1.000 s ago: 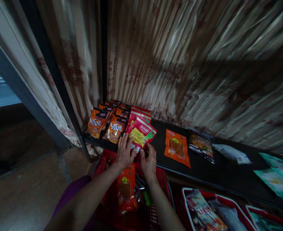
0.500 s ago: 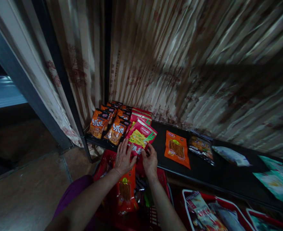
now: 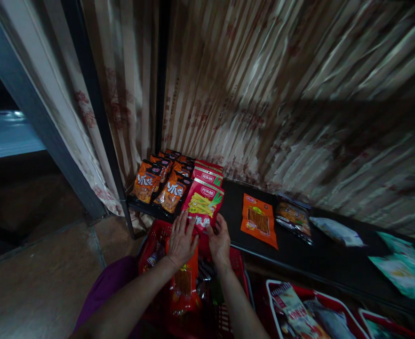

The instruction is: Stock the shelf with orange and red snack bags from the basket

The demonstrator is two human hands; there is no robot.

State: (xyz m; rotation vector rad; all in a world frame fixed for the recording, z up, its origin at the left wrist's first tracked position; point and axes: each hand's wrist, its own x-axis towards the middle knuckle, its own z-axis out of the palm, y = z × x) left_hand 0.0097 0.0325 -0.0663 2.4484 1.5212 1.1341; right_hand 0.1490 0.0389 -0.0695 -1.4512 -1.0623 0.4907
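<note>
A pink-red snack bag (image 3: 204, 200) with yellow food pictured on it stands tilted at the front edge of the black shelf (image 3: 235, 202). My left hand (image 3: 182, 239) rests on its lower left edge, fingers stretched out and fairly flat. At its lower right corner, my right hand (image 3: 219, 241) grips the bag between thumb and fingers. Behind it stand more red bags (image 3: 208, 170) of the same kind. Orange-and-black snack bags (image 3: 172, 190) sit in rows just to the left. Below my hands is a red basket (image 3: 157, 233) holding an orange packet (image 3: 183, 287) and other packs.
Along the shelf to the right lie an orange packet (image 3: 259, 219), a dark clear-fronted pack (image 3: 294, 217), a white packet (image 3: 336, 230) and green packets (image 3: 401, 273). A white-rimmed basket (image 3: 269, 294) stands below. Dark posts (image 3: 98, 99) and a pleated curtain (image 3: 257, 94) bound the shelf.
The front red bag has turned from leaning right to nearly straight, lining up more with those behind it. Both hands stay at its lower edge. The camera view has shifted slightly.
</note>
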